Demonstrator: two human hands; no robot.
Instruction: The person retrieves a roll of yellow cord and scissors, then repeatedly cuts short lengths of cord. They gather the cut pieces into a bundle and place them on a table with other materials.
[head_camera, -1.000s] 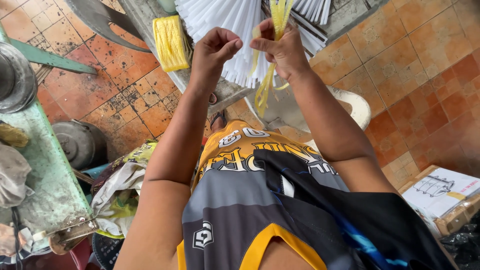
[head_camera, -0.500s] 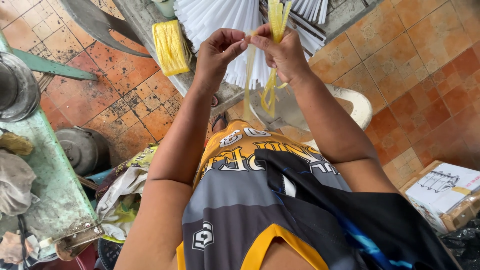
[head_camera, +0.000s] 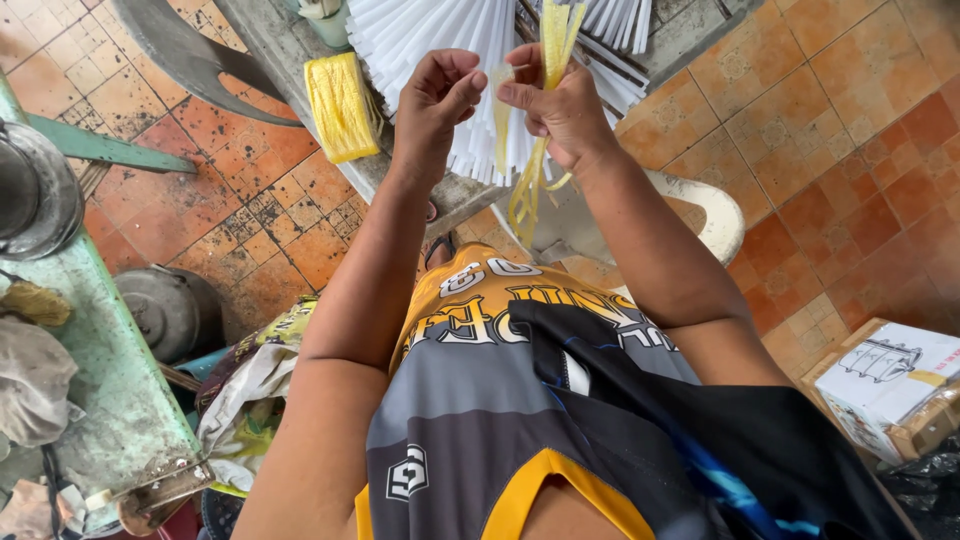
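— Head view: what's in those hands?

— Yellow plastic strips (head_camera: 527, 180). The right hand (head_camera: 565, 105) has its fingers closed round the bunch, just in front of the white fan of strips (head_camera: 440, 45) on the worktop (head_camera: 290, 50); the left hand (head_camera: 437, 95) pinches one strand beside it.

— Far along?

— Early, I'd judge: ends hang loose, no knot visible. A full yellow bundle (head_camera: 342, 105) waits left of the fan.
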